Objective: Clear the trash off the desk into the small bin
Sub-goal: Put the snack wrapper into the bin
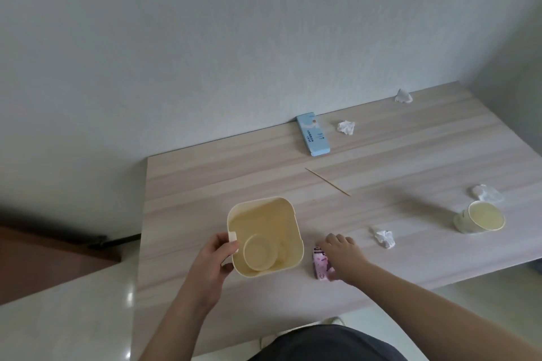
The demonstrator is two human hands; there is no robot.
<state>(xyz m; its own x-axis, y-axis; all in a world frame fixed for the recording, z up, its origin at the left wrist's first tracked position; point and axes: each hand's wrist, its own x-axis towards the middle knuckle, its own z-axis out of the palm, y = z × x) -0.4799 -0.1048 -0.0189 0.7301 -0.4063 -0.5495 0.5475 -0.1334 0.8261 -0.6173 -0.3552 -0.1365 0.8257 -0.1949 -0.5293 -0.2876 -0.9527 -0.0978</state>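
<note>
A small cream bin (293, 231) stands on the wooden desk (205, 184) with a paper cup (259, 253) lying inside it. My left hand (217, 258) grips the bin's left wall near its tab. My right hand (341, 255) rests over a pink carton (319, 265) lying just right of the bin, fingers on it; the frame does not show whether it is gripped. Other trash lies farther out: a wooden skewer (327, 182), a blue box (312, 138), a tipped paper cup (479, 217) and several crumpled tissues, one of them (384, 237) near my right hand.
More crumpled tissues lie at the back (346, 127), the far back right (403, 96) and beside the tipped cup (487, 193). The desk backs onto a white wall. A brown door (44, 258) and glossy floor are at the left.
</note>
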